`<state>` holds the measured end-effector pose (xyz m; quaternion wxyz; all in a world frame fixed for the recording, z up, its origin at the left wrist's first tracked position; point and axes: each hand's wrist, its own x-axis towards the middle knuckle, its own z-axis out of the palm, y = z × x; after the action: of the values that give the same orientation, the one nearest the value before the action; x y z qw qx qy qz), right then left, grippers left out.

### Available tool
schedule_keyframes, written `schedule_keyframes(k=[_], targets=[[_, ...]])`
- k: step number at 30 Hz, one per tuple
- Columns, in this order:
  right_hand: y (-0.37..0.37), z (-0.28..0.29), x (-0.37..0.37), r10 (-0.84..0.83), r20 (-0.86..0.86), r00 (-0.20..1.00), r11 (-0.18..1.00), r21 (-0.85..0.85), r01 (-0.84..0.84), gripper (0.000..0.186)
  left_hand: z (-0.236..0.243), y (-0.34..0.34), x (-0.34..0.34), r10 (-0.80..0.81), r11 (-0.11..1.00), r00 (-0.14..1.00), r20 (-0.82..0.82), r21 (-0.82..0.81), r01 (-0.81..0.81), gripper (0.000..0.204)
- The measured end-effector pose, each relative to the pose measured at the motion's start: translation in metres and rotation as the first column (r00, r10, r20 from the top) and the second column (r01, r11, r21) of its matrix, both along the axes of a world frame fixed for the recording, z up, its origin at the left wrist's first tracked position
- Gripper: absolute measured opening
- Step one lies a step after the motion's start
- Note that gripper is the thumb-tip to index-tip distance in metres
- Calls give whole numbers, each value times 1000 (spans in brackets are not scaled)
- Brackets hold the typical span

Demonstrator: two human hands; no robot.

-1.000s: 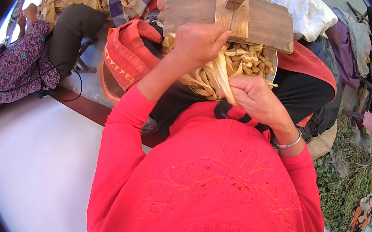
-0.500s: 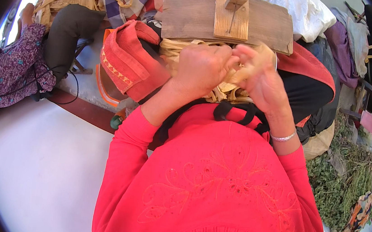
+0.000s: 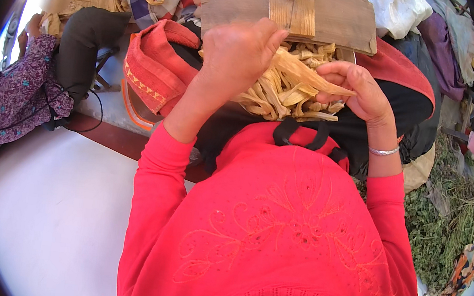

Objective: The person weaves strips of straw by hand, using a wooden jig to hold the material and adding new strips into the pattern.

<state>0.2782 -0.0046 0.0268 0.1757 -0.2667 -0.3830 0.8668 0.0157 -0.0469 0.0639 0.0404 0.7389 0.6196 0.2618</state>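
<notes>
A long tan, dry-looking fibrous strip (image 3: 302, 73) slants between my two hands. My left hand (image 3: 236, 52) is closed in a pinch at its upper left end, the fingertips partly hidden by the back of the hand. At the other end my right hand (image 3: 367, 95) has its fingers curled round the narrow tip. Below the strip lies a heap of similar strips (image 3: 279, 100) on my lap. Just beyond the heap is a wooden board (image 3: 235, 3) bearing a paler wooden block (image 3: 305, 22) with a thin metal piece on it.
Red towels (image 3: 155, 70) drape over both sides of my lap. At the far right is a white plastic sack (image 3: 393, 11), with a heap of green dried plants (image 3: 451, 222) nearer. Another person in a patterned purple garment (image 3: 24, 88) sits at the left.
My hands have moved apart, the left up and leftward, the right to the right. The strip now stretches between them, and more of the heap shows.
</notes>
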Motion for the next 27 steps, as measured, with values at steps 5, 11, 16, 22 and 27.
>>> schedule_keyframes(k=[5,11,16,22,27], targets=[[-7,22,-18,-88,490,867,901,410,-140,24,-7,-1,1,10,998,998,66,-64,-6,22],[-25,30,-31,-294,492,819,743,657,-128,12,-3,-3,5,-291,952,948,127,-61,300,33],[-13,13,-29,-529,320,786,664,733,149,23,-21,-16,34,-256,709,821,509,-478,518,31],[-22,26,-34,-292,557,777,696,681,-227,14,9,14,0,-238,817,800,550,-332,471,24],[-53,83,-63,-187,-79,979,887,415,202,16,12,29,7,-102,800,539,836,-254,544,33]])
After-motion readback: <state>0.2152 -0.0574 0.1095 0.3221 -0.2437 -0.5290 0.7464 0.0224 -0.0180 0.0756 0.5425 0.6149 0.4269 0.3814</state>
